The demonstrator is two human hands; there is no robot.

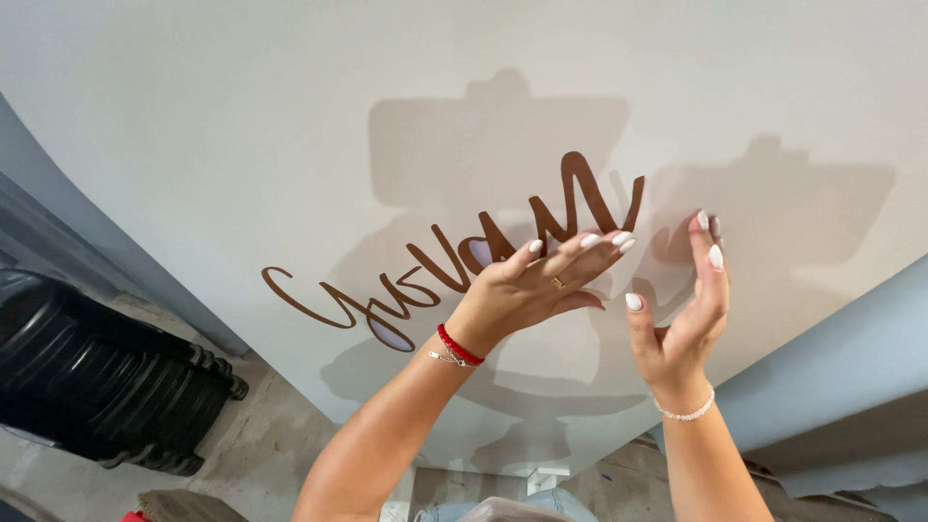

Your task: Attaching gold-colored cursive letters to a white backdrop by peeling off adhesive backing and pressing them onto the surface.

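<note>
Bare white board (242, 116) lies open around the brown lettering (464, 256); black stack (97, 377) probably blocks lower left.

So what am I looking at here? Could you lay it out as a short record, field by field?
Surface: a large white board, tilted in the head view
Lettering: brown cursive script stuck across the board, upside down in this view
Left hand: fingers stretched out, lying over the lettering; ring on one finger, red bracelet at the wrist
Right hand: open, fingertips at the board beside the end of the lettering; beaded bracelet at the wrist
Held items: none in either hand
Shadows: two dark shapes cast on the board
Nearby: stack of black plastic items on the floor at left
</note>
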